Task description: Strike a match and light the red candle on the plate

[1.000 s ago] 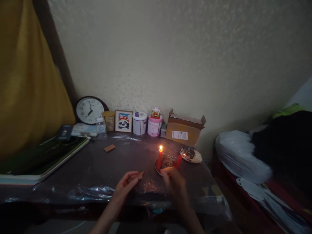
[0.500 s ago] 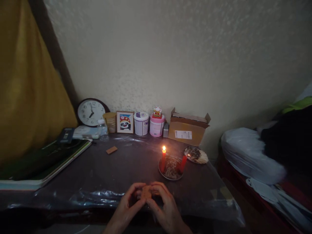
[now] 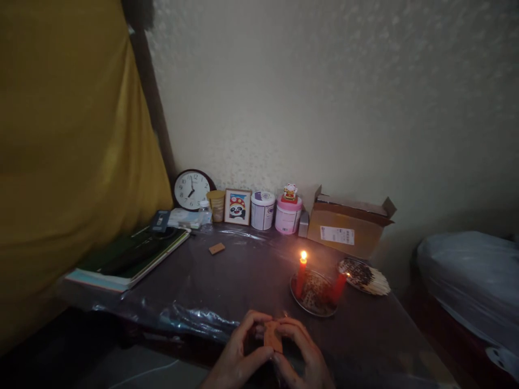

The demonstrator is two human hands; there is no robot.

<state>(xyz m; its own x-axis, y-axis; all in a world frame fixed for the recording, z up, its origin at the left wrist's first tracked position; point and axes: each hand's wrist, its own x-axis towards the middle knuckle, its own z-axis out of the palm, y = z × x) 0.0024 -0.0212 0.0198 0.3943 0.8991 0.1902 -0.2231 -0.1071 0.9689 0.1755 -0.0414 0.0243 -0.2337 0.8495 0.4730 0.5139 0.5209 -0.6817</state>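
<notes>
Both my hands meet at the bottom centre over the table's front edge. My left hand (image 3: 237,356) and my right hand (image 3: 302,354) pinch a small brown matchbox (image 3: 273,336) between their fingertips. Just beyond them a round metal plate (image 3: 314,308) carries a lit red candle (image 3: 301,274) and a second red candle (image 3: 338,285) on its right side. A dish of burnt matchsticks (image 3: 365,275) lies to the right of the plate.
A dark table under a plastic sheet (image 3: 194,319) holds another small brown box (image 3: 217,248), books (image 3: 130,259), a clock (image 3: 190,189), a framed picture (image 3: 237,207), two tins (image 3: 263,210), a cardboard box (image 3: 348,227). A yellow curtain (image 3: 60,162) hangs left; a bag (image 3: 466,281) lies right.
My right hand drew back from the candle plate and joined my left hand on the matchbox. The view has since swung to the left and the hands sit lower in frame.
</notes>
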